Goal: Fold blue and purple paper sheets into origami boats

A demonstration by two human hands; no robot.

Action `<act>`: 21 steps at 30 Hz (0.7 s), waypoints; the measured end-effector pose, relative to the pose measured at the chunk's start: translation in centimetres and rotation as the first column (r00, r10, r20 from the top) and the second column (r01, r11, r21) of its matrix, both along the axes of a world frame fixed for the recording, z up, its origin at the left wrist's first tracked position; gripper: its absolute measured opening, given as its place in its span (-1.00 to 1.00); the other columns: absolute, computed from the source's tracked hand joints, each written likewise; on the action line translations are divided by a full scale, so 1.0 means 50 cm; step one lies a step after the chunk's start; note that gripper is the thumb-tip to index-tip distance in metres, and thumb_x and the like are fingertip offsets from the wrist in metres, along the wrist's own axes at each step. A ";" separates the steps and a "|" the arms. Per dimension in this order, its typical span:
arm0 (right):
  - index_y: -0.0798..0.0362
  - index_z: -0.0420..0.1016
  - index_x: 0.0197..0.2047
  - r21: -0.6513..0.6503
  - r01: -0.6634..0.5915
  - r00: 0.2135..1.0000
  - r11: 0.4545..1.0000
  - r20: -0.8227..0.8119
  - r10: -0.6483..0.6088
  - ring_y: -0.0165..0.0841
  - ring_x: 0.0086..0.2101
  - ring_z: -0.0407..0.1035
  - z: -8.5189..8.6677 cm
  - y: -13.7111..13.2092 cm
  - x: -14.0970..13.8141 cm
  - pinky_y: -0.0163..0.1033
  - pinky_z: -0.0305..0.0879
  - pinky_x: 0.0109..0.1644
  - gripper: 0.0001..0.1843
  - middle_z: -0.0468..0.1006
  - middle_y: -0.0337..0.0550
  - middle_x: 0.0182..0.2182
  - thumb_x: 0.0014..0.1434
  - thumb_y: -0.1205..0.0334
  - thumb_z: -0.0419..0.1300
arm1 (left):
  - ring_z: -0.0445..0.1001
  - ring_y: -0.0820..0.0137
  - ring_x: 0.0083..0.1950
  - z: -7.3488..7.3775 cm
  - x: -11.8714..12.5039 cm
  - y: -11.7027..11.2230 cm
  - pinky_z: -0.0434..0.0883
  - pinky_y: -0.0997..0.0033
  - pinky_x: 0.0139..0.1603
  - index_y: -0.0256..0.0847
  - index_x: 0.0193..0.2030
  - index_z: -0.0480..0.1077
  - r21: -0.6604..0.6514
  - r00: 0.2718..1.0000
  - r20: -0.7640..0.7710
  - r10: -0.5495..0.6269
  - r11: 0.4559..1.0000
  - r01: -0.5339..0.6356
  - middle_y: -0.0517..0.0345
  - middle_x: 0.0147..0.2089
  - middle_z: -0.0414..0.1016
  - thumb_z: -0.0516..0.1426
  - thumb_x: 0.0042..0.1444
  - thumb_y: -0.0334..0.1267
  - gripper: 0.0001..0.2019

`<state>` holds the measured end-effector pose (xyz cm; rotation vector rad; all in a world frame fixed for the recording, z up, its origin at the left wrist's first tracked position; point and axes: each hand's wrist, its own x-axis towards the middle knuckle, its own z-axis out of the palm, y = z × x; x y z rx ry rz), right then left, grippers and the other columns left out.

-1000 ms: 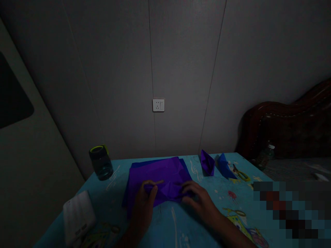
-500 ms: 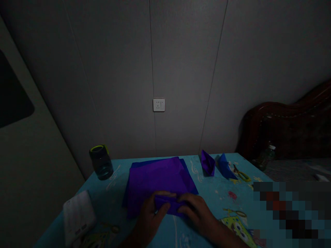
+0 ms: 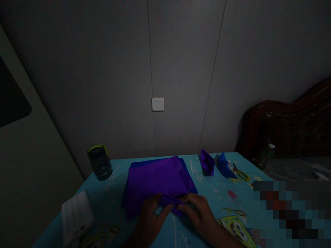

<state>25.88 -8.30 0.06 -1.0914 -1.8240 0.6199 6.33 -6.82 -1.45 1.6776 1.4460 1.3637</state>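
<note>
The room is dim. A stack of purple paper sheets (image 3: 157,179) lies flat on the blue cartoon-print table (image 3: 214,196). At the stack's near edge both hands pinch a small folded purple paper piece (image 3: 172,202). My left hand (image 3: 151,220) grips its left side with fingers curled. My right hand (image 3: 199,215) covers its right side, fingers pressed on it. Two folded paper boats stand at the back right, one purple (image 3: 207,162) and one blue (image 3: 224,166).
A dark jar with a yellow-green rim (image 3: 99,162) stands at the back left. A white box-like object (image 3: 76,217) lies near the left front edge. Scissors (image 3: 240,174) lie beside the blue boat. A wall socket (image 3: 157,104) is above; a dark wooden headboard (image 3: 284,127) stands right.
Both hands drew the folded purple piece off the middle of the stack toward me and brought it together at the stack's near edge.
</note>
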 end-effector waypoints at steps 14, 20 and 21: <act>-0.02 0.49 0.02 0.250 0.162 0.947 0.955 0.231 -0.222 -0.22 -0.22 0.54 -0.016 0.001 -0.016 -0.17 0.43 -0.10 -0.73 0.63 -0.03 -0.16 0.27 0.16 0.15 | 0.46 0.19 0.15 0.017 0.042 0.004 0.44 0.27 0.11 -0.14 0.20 0.26 -0.096 0.813 0.501 -0.295 0.915 0.391 -0.09 0.15 0.47 0.30 -0.06 -0.12 -0.35; -0.08 0.17 0.35 0.184 -0.090 0.947 0.979 0.320 0.027 -0.12 0.17 0.29 -0.004 -0.016 -0.023 -0.06 0.32 0.19 -0.39 0.33 0.04 0.23 0.25 0.15 0.17 | 0.47 0.14 0.11 0.017 0.024 0.013 0.34 0.12 0.21 -0.22 -0.03 0.45 -0.177 0.891 0.414 -0.184 0.944 0.277 -0.07 0.02 0.57 0.19 0.07 -0.02 -0.60; -0.11 0.19 0.34 0.146 -0.105 0.958 0.984 0.280 0.061 -0.16 0.18 0.27 -0.001 -0.018 -0.024 -0.08 0.29 0.21 -0.44 0.30 0.01 0.26 0.29 0.18 0.11 | 0.48 0.15 0.09 0.020 0.020 0.015 0.35 0.14 0.20 -0.22 -0.04 0.47 -0.168 0.897 0.402 -0.183 0.949 0.269 -0.05 0.01 0.57 0.17 0.09 -0.01 -0.61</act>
